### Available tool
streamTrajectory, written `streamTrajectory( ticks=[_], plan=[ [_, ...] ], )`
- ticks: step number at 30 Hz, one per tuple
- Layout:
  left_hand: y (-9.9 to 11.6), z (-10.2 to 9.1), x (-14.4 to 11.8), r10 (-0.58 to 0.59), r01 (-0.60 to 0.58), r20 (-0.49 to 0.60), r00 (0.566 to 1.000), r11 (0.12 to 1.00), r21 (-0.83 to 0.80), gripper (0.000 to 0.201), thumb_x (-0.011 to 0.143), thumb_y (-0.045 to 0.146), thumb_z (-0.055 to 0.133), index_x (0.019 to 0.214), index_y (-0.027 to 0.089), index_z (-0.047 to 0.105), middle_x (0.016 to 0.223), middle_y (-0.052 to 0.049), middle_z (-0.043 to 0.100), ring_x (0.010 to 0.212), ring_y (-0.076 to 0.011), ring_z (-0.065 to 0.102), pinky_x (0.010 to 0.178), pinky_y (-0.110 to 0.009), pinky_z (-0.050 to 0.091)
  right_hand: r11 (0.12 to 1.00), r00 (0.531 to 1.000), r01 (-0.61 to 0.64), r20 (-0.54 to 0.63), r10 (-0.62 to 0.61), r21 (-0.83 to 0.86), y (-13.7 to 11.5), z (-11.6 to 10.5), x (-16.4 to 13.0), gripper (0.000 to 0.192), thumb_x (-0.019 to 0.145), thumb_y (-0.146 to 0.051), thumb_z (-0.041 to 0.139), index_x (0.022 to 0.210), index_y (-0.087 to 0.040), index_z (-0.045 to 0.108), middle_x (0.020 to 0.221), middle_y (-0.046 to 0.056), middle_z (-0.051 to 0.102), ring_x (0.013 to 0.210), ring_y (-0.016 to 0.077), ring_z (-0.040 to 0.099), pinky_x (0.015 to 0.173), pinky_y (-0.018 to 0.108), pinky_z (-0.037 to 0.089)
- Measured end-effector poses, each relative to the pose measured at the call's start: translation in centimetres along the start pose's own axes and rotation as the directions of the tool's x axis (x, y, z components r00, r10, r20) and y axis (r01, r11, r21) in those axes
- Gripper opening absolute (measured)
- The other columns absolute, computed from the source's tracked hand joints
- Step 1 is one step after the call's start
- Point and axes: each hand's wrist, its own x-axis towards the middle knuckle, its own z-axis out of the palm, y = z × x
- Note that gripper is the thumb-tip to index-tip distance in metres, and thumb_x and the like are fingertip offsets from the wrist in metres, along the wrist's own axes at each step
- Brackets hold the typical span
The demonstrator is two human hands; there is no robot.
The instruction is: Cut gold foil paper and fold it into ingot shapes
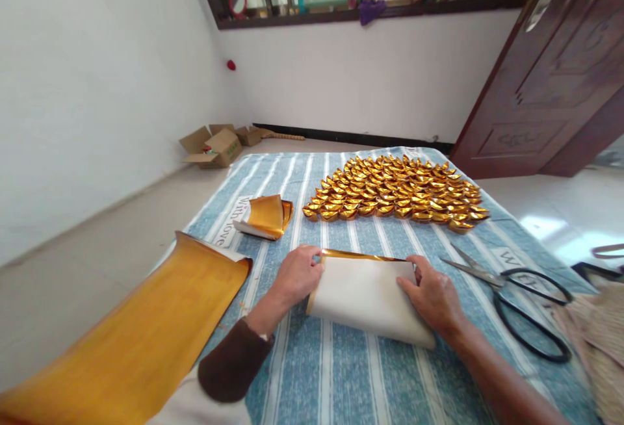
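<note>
A stack of gold foil paper (pixel 368 292) lies on the striped cloth, pale side up, with a gold strip showing along its far edge. My left hand (pixel 301 272) is closed on the far left corner. On the far right corner, my right hand (pixel 433 292) grips the paper, thumb on top and fingers at the edge. Open-bladed scissors (pixel 502 281) with black handles rest to the right of my right hand. Beyond the paper stand many folded gold foil ingots (pixel 394 191) in rows. A smaller pile of gold paper pieces (pixel 266 216) sits past my left hand.
A long gold foil sheet (pixel 141 321) stretches along the left side and off the near edge. The table's blue striped cloth (pixel 336 373) lies under everything. Cardboard boxes (pixel 219 145) stand on the floor at the far left. A brown door (pixel 541 87) is at the right.
</note>
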Motion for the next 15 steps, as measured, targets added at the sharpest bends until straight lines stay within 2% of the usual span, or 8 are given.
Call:
streamTrajectory(
  ticks=[2, 3, 5, 7, 8, 10, 13, 15],
  plan=[
    [1.8, -0.8, -1.2, 0.117, -0.097, -0.073, 0.990, 0.967, 0.234, 0.026, 0.081, 0.014, 0.050, 0.101, 0.013, 0.066, 0.117, -0.013, 0.063, 0.112, -0.0283, 0.056, 0.098, -0.042, 0.043, 1.000, 1.000, -0.015, 0.004, 0.015, -0.003, -0.2, 0.0, 0.0, 0.044, 0.080, -0.031, 0.054, 0.122, -0.017, 0.053, 0.068, 0.000, 0.060, 0.061, 0.0189, 0.056, 0.059, 0.027, 0.035],
    [2.9, -1.1, -1.9, 0.176, -0.151, -0.058, 0.983, 0.942, 0.301, 0.026, 0.084, 0.017, 0.050, 0.105, 0.013, 0.064, 0.125, -0.015, 0.059, 0.117, -0.0289, 0.053, 0.101, -0.043, 0.041, 1.000, 1.000, -0.022, 0.007, 0.022, -0.004, -0.2, 0.0, 0.0, 0.046, 0.081, -0.030, 0.053, 0.125, -0.016, 0.051, 0.068, 0.000, 0.060, 0.061, 0.0190, 0.057, 0.059, 0.027, 0.035],
    [5.1, -1.3, -3.4, 0.304, -0.319, 0.099, 0.948, 0.881, 0.349, 0.021, 0.086, 0.019, 0.051, 0.103, 0.015, 0.064, 0.123, -0.013, 0.060, 0.117, -0.0284, 0.054, 0.103, -0.045, 0.040, 1.000, 0.999, -0.030, 0.010, 0.030, -0.008, -0.4, 0.1, 0.0, 0.048, 0.081, -0.030, 0.053, 0.127, -0.015, 0.050, 0.070, 0.000, 0.061, 0.062, 0.0196, 0.057, 0.060, 0.028, 0.036],
    [6.8, -0.6, -4.6, 0.411, -0.474, 0.249, 0.877, 0.821, 0.318, 0.023, 0.091, 0.024, 0.047, 0.106, 0.019, 0.063, 0.127, -0.010, 0.060, 0.122, -0.0275, 0.051, 0.106, -0.049, 0.037, 1.000, 1.000, -0.030, 0.008, 0.030, -0.006, -0.4, 0.1, -0.1, 0.047, 0.082, -0.031, 0.052, 0.127, -0.016, 0.051, 0.070, 0.001, 0.061, 0.062, 0.0201, 0.058, 0.061, 0.029, 0.037],
    [7.3, 0.1, -5.0, 0.422, -0.495, 0.271, 0.865, 0.809, 0.319, 0.025, 0.093, 0.028, 0.046, 0.111, 0.019, 0.062, 0.130, -0.011, 0.058, 0.125, -0.0284, 0.049, 0.107, -0.051, 0.035, 1.000, 1.000, -0.028, 0.007, 0.028, -0.004, -0.4, 0.1, -0.1, 0.046, 0.082, -0.031, 0.051, 0.126, -0.016, 0.051, 0.070, 0.001, 0.061, 0.062, 0.0202, 0.058, 0.061, 0.029, 0.038],
    [7.6, 2.0, -5.6, 0.388, -0.453, 0.237, 0.891, 0.801, 0.391, 0.036, 0.094, 0.037, 0.046, 0.117, 0.014, 0.060, 0.132, -0.016, 0.056, 0.129, -0.0327, 0.044, 0.111, -0.057, 0.026, 1.000, 1.000, -0.022, 0.005, 0.022, 0.005, -0.4, 0.2, -0.1, 0.045, 0.082, -0.032, 0.051, 0.124, -0.016, 0.053, 0.070, 0.001, 0.062, 0.062, 0.0205, 0.058, 0.062, 0.030, 0.039],
    [6.8, 4.6, -5.8, 0.315, -0.381, 0.217, 0.924, 0.809, 0.447, 0.049, 0.095, 0.044, 0.043, 0.126, 0.009, 0.056, 0.136, -0.022, 0.051, 0.134, -0.0354, 0.039, 0.112, -0.059, 0.022, 1.000, 1.000, -0.015, -0.004, 0.015, 0.013, -0.3, 0.3, -0.2, 0.045, 0.082, -0.033, 0.051, 0.123, -0.016, 0.054, 0.071, 0.002, 0.063, 0.064, 0.0216, 0.060, 0.065, 0.031, 0.041],
    [6.1, 5.6, -5.7, 0.293, -0.369, 0.234, 0.927, 0.823, 0.432, 0.053, 0.096, 0.047, 0.039, 0.130, 0.009, 0.053, 0.141, -0.021, 0.046, 0.136, -0.0347, 0.035, 0.113, -0.058, 0.021, 1.000, 1.000, -0.018, -0.007, 0.018, 0.015, -0.3, 0.3, -0.2, 0.045, 0.081, -0.034, 0.051, 0.122, -0.017, 0.055, 0.073, 0.003, 0.064, 0.066, 0.0226, 0.062, 0.066, 0.032, 0.042]
  ],
)
